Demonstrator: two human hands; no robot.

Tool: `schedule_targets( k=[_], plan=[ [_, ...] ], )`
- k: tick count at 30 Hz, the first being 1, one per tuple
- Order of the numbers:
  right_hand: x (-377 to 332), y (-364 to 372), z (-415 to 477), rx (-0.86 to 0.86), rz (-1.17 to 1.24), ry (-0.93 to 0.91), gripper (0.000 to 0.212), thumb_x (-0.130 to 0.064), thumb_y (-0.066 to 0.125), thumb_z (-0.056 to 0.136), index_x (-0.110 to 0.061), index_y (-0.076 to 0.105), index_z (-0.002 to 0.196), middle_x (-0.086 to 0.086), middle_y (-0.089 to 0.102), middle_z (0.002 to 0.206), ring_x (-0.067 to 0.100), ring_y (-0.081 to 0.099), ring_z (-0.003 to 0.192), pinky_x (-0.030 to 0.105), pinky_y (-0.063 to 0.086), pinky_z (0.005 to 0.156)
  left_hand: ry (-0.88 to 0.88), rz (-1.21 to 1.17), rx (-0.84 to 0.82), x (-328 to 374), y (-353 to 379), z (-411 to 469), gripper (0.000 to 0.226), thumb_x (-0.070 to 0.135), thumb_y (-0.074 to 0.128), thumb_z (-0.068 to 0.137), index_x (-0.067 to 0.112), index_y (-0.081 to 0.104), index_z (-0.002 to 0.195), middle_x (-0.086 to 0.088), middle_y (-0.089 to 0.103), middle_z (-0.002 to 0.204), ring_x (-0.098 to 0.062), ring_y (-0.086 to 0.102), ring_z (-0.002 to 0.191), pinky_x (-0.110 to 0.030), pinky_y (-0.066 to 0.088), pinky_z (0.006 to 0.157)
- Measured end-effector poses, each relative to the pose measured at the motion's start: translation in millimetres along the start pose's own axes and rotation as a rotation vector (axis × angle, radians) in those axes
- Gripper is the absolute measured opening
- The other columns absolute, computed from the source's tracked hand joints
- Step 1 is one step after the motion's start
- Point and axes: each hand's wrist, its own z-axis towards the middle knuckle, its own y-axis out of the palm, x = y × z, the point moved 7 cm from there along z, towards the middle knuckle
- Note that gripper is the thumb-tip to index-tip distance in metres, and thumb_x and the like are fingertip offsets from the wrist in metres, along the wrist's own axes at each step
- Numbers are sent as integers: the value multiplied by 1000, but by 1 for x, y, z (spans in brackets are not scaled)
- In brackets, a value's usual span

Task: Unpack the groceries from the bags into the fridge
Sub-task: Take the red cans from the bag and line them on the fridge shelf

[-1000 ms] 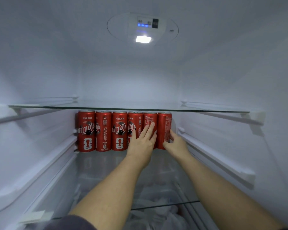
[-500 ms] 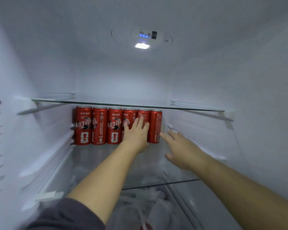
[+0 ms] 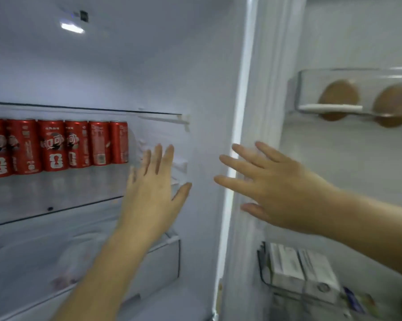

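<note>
Several red soda cans (image 3: 56,144) stand upright in a row at the back of a glass fridge shelf (image 3: 56,200), on the left of the view. My left hand (image 3: 153,188) hovers to the right of the cans, fingers straight and spread, holding nothing and apart from them. Further right, my right hand (image 3: 271,184) is out in front of the fridge's right edge (image 3: 232,181), fingers spread and empty.
An upper glass shelf (image 3: 91,108) runs above the cans. Below is a clear drawer (image 3: 79,262) with something pale inside. The open door on the right has a clear bin with brown eggs (image 3: 339,98) and a lower rack with white cartons (image 3: 304,272).
Both hands have drawn back from the cans and moved right. The view has swung right, bringing the fridge door and its bins into sight.
</note>
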Motion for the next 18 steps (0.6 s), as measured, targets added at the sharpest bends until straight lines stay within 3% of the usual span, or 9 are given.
schedule_targets(
  k=[3, 6, 11, 18],
  plan=[
    [9, -24, -79, -1, -35, 41, 65, -40, 72, 79, -19, 55, 138, 17, 47, 146, 39, 42, 136, 60, 37, 107, 244, -127, -18, 76, 20, -34, 78, 64, 23, 88, 31, -3, 154, 6, -6, 163, -14, -7, 150, -42, 6, 121],
    [18, -38, -161, -110, -71, 130, 59, -38, 64, 88, -21, 48, 142, 14, 39, 152, 36, 34, 142, 59, 32, 112, 399, -189, 21, 149, 27, -68, 75, 57, 27, 92, 29, -3, 155, 5, -9, 163, -14, -10, 150, -43, 5, 120],
    [30, -67, -286, -325, -65, 342, 58, -46, 37, 90, -25, 44, 143, 12, 39, 153, 35, 34, 142, 62, 34, 109, 522, -311, 12, 251, 35, -119, 76, 55, 33, 92, 23, 8, 156, -2, -1, 164, -21, -4, 150, -50, 11, 119],
    [12, -83, -459, -525, -76, 711, 58, -49, 32, 92, -26, 41, 145, 12, 35, 155, 36, 30, 144, 65, 30, 109, 691, -510, -123, 388, 64, -205, 75, 53, 39, 92, 21, 13, 155, -5, 2, 164, -22, -4, 150, -53, 10, 117]
  ],
)
